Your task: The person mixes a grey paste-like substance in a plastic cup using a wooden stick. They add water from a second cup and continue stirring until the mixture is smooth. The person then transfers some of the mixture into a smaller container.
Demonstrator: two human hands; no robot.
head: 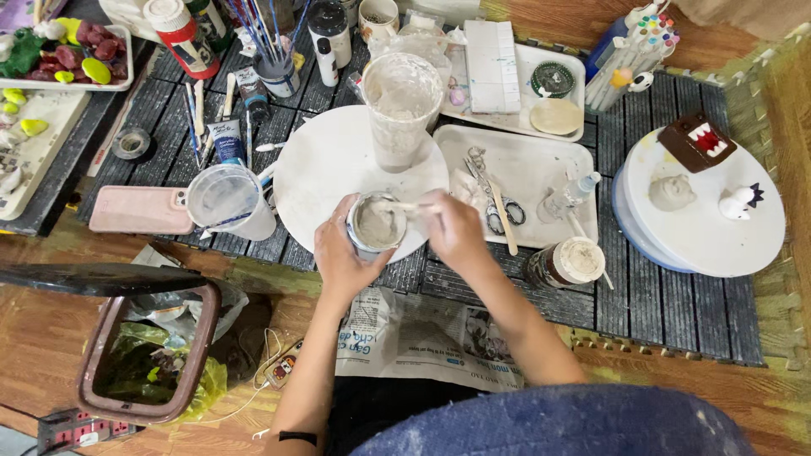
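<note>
A round white board (325, 165) lies mid-surface. Behind it stands a tall clouded plastic cup (400, 105); left of it, a clear cup (226, 200) and a pink phone (139, 209). Right of it, a white tray (536, 165) holds scissors (494, 207). Below-left of it, a brown bin (148, 355).

Left hand (342, 253): forearm extended forward, fingers curled in a wrapping grip. Right hand (454, 230): wrist bent inward toward the left, fingers pinched closed, knuckles up.
</note>
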